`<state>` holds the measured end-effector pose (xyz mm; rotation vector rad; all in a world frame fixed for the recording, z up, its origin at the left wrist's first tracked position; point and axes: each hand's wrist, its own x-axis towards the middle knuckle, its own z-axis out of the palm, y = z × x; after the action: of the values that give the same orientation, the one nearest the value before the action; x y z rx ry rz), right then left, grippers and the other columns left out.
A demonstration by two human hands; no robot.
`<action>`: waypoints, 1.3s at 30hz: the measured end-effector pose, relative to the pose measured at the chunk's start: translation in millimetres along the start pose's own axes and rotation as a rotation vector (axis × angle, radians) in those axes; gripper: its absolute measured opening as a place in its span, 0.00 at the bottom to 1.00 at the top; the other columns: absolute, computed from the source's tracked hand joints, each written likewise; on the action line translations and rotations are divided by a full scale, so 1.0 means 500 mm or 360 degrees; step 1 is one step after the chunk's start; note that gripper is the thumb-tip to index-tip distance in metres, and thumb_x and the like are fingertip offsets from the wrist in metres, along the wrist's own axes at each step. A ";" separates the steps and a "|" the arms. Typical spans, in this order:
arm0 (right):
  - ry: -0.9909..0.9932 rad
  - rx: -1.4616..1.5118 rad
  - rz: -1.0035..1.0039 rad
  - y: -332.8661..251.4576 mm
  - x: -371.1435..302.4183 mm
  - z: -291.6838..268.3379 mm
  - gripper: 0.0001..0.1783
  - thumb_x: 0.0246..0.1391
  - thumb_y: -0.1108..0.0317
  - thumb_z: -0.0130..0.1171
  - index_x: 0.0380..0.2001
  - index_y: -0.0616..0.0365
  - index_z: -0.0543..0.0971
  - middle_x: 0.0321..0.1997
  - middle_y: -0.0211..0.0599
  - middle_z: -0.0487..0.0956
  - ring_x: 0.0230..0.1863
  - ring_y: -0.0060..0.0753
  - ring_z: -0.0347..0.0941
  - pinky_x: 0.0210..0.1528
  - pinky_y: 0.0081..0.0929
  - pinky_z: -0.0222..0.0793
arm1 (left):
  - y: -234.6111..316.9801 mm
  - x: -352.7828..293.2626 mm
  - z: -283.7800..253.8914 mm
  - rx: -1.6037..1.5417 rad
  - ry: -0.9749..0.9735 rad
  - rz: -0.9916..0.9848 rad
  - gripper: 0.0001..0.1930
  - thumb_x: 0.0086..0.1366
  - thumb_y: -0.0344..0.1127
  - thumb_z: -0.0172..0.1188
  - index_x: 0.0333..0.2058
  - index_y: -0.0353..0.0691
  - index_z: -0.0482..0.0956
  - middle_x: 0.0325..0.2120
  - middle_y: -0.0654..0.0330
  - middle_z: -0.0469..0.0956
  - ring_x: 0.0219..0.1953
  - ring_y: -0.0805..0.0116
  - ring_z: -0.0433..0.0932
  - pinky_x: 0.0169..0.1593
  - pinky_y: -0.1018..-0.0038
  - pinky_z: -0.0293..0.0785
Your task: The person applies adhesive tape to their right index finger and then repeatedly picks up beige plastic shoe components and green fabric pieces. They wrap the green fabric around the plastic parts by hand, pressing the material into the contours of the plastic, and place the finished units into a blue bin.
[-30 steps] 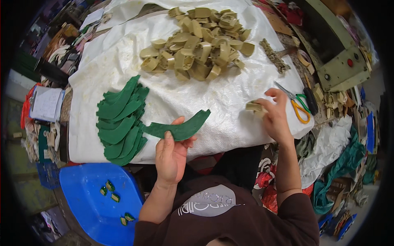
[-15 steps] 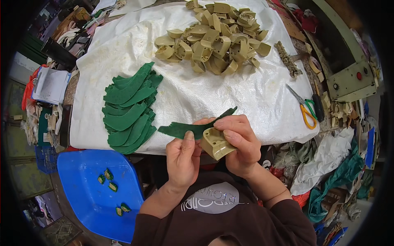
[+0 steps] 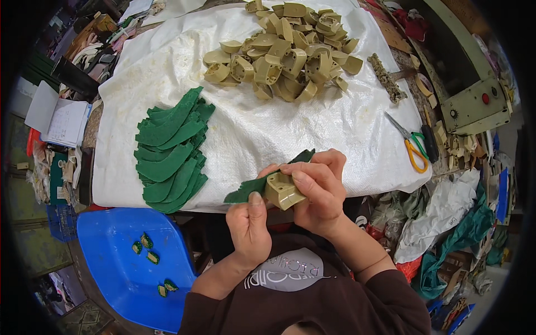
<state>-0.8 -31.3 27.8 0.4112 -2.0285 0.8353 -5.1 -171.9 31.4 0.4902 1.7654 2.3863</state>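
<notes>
My right hand (image 3: 318,190) grips a tan curved block (image 3: 283,192) close to my chest. A dark green felt strip (image 3: 254,187) lies against that block, and my left hand (image 3: 250,223) pinches the strip's lower end with the thumb on top. Both hands meet at the near edge of the white cloth-covered table (image 3: 290,128). On the cloth to the left lies a stack of green felt strips (image 3: 170,153). A heap of tan blocks (image 3: 285,50) sits at the far side.
Scissors with orange and green handles (image 3: 412,145) lie on the cloth's right edge. A blue plastic chair (image 3: 120,268) at lower left carries several small green-covered pieces. A notebook (image 3: 58,120) lies at left. A pale green machine (image 3: 472,100) stands at right, with fabric scraps below it.
My right hand fetched a tan block from the table's right side and brought it to the green strip in my left hand. Both hands now press strip and block together nearer my body.
</notes>
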 end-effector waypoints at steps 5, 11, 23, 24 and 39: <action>-0.0043 -0.0004 0.0063 0.007 0.000 0.004 0.26 0.26 0.76 0.59 0.39 0.51 0.76 0.34 0.29 0.77 0.32 0.35 0.63 0.41 0.38 0.48 | 0.002 0.019 -0.021 0.0491 -0.0098 0.0304 0.18 0.69 0.31 0.40 0.46 0.21 0.71 0.45 0.43 0.75 0.46 0.62 0.76 0.49 0.74 0.69; -0.0373 -0.0283 0.0054 -0.015 0.033 -0.032 0.22 0.26 0.72 0.60 0.33 0.47 0.77 0.32 0.25 0.72 0.34 0.33 0.64 0.41 0.41 0.46 | 0.043 0.035 -0.032 0.0735 0.0092 0.0283 0.10 0.65 0.25 0.48 0.39 0.26 0.77 0.32 0.52 0.80 0.34 0.71 0.77 0.39 0.78 0.71; -0.0752 -0.0336 0.0207 -0.006 0.025 -0.034 0.19 0.28 0.73 0.60 0.32 0.52 0.76 0.27 0.28 0.67 0.32 0.33 0.62 0.40 0.38 0.46 | 0.000 0.009 -0.006 0.1241 -0.0023 0.0480 0.12 0.59 0.21 0.52 0.42 0.26 0.76 0.35 0.44 0.75 0.36 0.54 0.76 0.40 0.67 0.72; -0.0710 -0.0288 0.0207 0.001 0.022 -0.033 0.19 0.29 0.76 0.60 0.33 0.53 0.76 0.27 0.28 0.68 0.31 0.33 0.62 0.39 0.37 0.46 | 0.003 0.007 -0.009 0.1156 -0.0003 0.0362 0.12 0.59 0.22 0.53 0.42 0.27 0.76 0.35 0.45 0.75 0.36 0.54 0.76 0.41 0.67 0.72; -0.0917 0.0674 0.0463 0.018 0.008 -0.048 0.18 0.33 0.79 0.57 0.34 0.55 0.75 0.29 0.32 0.65 0.35 0.36 0.63 0.44 0.33 0.50 | -0.041 0.034 -0.042 0.0750 -0.0140 0.0709 0.08 0.55 0.31 0.65 0.27 0.35 0.73 0.17 0.62 0.67 0.20 0.68 0.64 0.25 0.74 0.63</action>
<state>6.5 -8.2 36.6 0.6602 -2.4710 1.4697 -29.6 -179.6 9.7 1.1324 2.3860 2.1208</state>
